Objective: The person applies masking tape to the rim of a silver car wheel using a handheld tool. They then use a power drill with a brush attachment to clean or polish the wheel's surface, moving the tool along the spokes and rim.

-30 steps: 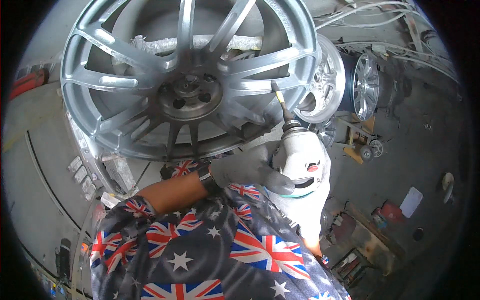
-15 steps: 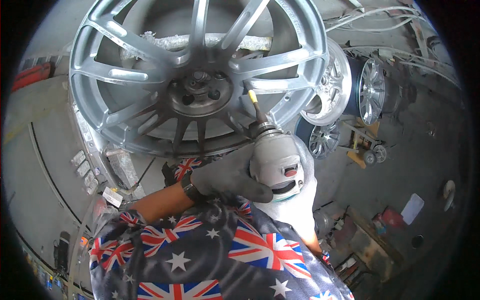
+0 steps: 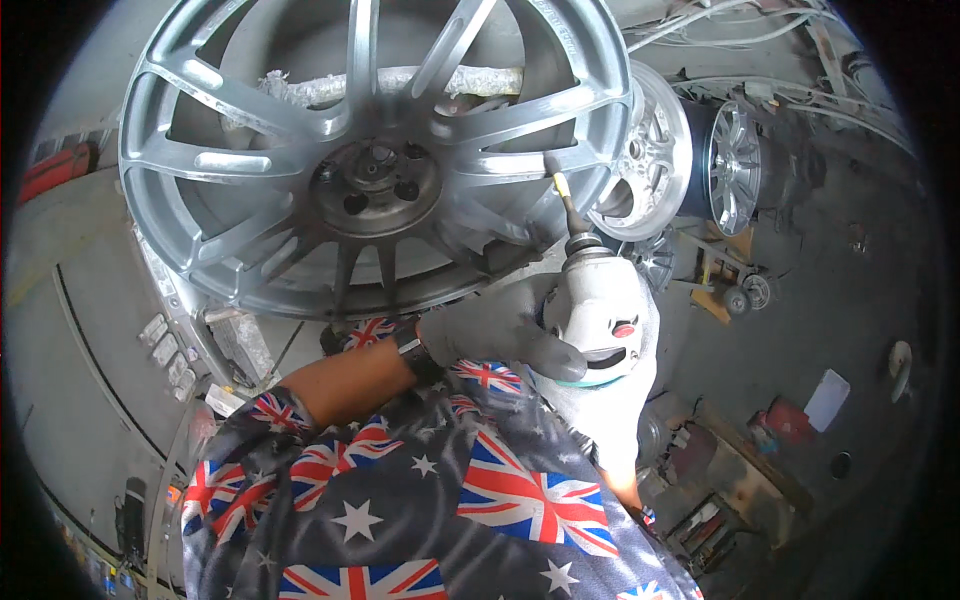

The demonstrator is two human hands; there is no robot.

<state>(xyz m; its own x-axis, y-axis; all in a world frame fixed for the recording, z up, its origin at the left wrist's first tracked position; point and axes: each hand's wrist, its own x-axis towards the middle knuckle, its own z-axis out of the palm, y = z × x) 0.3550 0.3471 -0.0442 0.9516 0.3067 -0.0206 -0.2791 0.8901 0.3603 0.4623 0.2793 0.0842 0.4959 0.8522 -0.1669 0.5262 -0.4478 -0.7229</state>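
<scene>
A large silver alloy wheel (image 3: pixel 270 160) with many spokes leans before me, its dark hub (image 3: pixel 378 200) in the middle. My left hand (image 3: pixel 485 325), in a dark grey glove, is closed round the left side of a pale die grinder (image 3: pixel 610 295) with a red button. My right hand (image 3: pixel 605 400), in a white glove, grips the same tool from the right and below; its fingers are mostly hidden or washed out by light. A thin bit (image 3: pixel 561 187) with a yellow band points up from the tool. Its dark tip is at a right-hand spoke, near the rim.
More wheels (image 3: pixel 735 170) stand at the right, behind the large one. A small trolley (image 3: pixel 730 280) and a wooden bench (image 3: pixel 745 465) are farther right. Cables (image 3: pixel 740 40) run along the upper right. A red object (image 3: pixel 58 172) lies at far left.
Both hands and the grinder have moved right. The tip has gone from the spoke's inner end near the hub out toward the rim. The wheel sits slightly farther left in view.
</scene>
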